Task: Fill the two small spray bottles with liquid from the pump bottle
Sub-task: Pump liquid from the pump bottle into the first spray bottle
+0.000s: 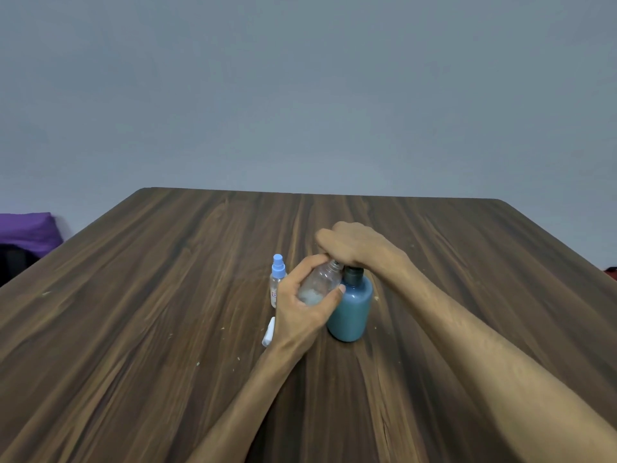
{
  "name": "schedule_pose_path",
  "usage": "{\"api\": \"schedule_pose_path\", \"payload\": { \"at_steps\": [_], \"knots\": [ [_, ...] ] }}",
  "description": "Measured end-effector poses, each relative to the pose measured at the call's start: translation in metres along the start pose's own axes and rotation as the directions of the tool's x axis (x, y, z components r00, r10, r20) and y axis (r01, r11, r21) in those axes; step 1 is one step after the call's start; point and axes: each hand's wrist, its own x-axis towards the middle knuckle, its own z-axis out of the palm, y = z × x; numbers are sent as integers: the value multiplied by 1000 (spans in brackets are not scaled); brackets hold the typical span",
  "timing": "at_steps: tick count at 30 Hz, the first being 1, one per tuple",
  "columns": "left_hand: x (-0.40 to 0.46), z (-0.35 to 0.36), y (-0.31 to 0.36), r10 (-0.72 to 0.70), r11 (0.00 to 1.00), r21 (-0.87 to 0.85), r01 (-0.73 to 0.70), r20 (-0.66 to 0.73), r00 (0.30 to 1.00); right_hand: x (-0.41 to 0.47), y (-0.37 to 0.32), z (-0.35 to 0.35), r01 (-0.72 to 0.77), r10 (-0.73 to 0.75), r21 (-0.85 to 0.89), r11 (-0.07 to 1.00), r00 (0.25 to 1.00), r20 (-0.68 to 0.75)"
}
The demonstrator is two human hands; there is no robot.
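Two spray bottles: one (320, 283) held, one (277, 279) standing; one pump bottle (352, 310).

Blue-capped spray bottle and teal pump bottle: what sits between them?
In the head view, the left hand holding the uncapped clear bottle tilted fills the gap between spray bottle and pump bottle.

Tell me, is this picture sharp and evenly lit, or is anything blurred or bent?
Head view: soft, dim, even light with no glare; the right hand is slightly motion-blurred over the pump bottle; the wide lens splays the table edges outward.
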Motion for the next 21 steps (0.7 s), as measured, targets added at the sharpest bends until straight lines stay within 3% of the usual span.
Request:
{"api": "schedule_pose_path", "payload": {
  "at_steps": [9,21],
  "knots": [
    [1,-4,-3,29,1000,5,-29,-8,1000,-2,-4,-2,-13,13,-32,999,1000,14],
    [3,-6,-9,48,999,4,-48,9,999,-4,-3,-8,-4,6,63,998,999,-33]
  ]
}}
